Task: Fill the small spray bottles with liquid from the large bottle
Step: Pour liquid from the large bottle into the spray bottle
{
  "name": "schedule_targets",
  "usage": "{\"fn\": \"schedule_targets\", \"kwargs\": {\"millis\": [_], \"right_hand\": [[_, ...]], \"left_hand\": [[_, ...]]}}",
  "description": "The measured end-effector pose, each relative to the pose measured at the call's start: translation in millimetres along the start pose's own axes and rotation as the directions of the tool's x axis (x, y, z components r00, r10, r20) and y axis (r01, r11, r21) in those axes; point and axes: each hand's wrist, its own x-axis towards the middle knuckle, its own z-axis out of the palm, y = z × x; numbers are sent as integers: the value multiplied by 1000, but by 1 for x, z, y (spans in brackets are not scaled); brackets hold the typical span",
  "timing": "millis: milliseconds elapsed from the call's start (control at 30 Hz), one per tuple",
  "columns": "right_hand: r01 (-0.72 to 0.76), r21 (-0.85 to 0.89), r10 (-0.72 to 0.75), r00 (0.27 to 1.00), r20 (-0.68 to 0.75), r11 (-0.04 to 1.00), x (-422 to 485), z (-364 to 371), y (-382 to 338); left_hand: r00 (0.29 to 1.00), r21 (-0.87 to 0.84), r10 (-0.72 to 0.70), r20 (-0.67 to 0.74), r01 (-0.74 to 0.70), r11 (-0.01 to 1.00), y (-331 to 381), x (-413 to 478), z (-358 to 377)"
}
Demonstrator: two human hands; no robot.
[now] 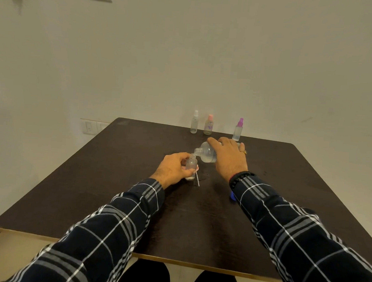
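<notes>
Plaid sleeves [114, 223] frame the dark bench [91, 178]. Left hand [174, 168] has its grip closed round an uncapped small spray bottle [191, 164]; right hand [230, 156] clasps the tilted large bottle [206, 152], mouth just above the small neck. Pouring is the step in hand (next calls for a slow tilt, I judge). No writing is readable on any of the bottles.
</notes>
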Motion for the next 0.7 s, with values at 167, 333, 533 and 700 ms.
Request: {"fn": "schedule_targets", "kwargs": {"millis": [167,333,533,700], "right_hand": [[-2,4,1,1000,8,1000,-1,-1,0],[3,5,-3,1000,0,1000,0,0,0],[0,5,0,1000,7,1000,0,0,0],[-3,2,3,1000,10,1000,0,0,-1]], "left_hand": [[1000,-22,-9,7,9,1000,0,-1,0],[1000,-14,-6,-1,6,1000,0,0,1],[1000,-19,-6,5,6,1000,1,-1,1],[1000,-19,-11,1,11,1000,0,0,1]]}}
